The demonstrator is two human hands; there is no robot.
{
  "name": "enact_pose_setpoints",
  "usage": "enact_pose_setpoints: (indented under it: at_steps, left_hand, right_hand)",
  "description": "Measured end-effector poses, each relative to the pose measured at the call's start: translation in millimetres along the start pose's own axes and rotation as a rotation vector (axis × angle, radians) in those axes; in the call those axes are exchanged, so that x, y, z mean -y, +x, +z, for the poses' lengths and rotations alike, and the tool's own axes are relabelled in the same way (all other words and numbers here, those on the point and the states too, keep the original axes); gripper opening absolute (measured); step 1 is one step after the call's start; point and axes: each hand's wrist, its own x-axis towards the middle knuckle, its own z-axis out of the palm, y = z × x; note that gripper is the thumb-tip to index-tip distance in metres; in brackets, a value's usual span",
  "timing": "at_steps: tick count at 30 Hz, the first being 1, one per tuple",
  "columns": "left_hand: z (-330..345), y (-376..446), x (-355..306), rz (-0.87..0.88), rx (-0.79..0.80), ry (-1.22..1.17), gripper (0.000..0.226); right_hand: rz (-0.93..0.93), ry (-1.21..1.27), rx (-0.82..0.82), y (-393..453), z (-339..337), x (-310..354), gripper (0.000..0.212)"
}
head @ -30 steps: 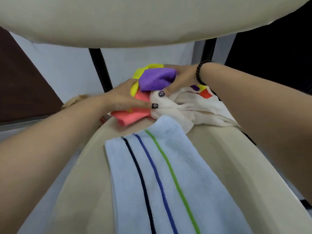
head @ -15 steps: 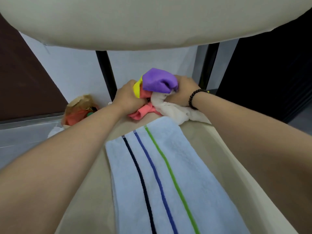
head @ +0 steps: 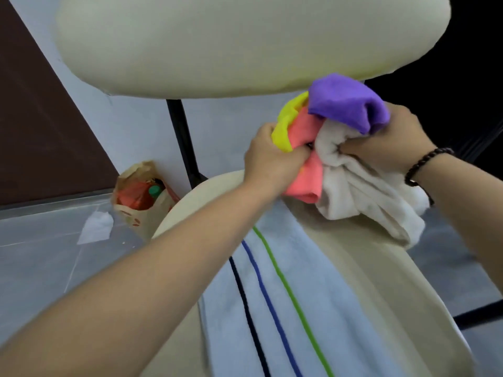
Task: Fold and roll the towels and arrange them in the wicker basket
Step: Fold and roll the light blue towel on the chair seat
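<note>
A bundle of towels hangs in the air above the far end of the beige padded board (head: pixel 362 268). It holds a purple towel (head: pixel 345 102), a yellow one (head: pixel 285 123), a pink one (head: pixel 307 170) and a white one (head: pixel 362 189) that droops onto the board. My left hand (head: pixel 269 156) grips the yellow and pink side. My right hand (head: pixel 394 137) grips the purple and white side. A pale blue towel (head: pixel 313 308) with black, blue and green stripes lies flat along the board. No wicker basket is in view.
A large beige cushion (head: pixel 217 42) hangs overhead at the top. A brown paper bag (head: pixel 138 197) with orange contents stands on the grey floor at left, next to a white scrap (head: pixel 96 227). A black stand pole (head: pixel 182 140) rises behind the board.
Both hands have lifted the towel bundle off the board and carried it up and to the right. The view has swung left and tilted.
</note>
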Motion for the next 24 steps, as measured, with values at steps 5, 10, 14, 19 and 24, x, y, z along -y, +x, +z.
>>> enact_pose_setpoints:
  at_steps: [5,10,14,19,24]
  left_hand:
    - [-16.0,-41.5,5.3,-0.18,0.506,-0.426,0.047]
    - [-72.0,-13.1,68.8,-0.04,0.3,0.424,0.072]
    - [-76.3,-12.0,99.3,-0.058,0.379,0.783,0.089]
    - [-77.7,-11.1,89.8,-0.032,0.496,0.696,0.035]
    - [-122.8,-5.4,76.9,-0.065,0.738,0.566,0.02]
  right_hand:
    - [0.105,-0.029,0.022,-44.7,-28.3,-13.3,0.025]
    - [0.168,-0.007,0.045,-68.6,-18.0,-16.5,0.021]
    - [0.188,0.042,-0.009,-65.3,-15.4,-14.0,0.021]
    - [0.21,0.088,-0.06,-58.4,-16.3,-12.2,0.022]
    - [0.182,0.007,-0.158,-48.7,6.3,1.2,0.033]
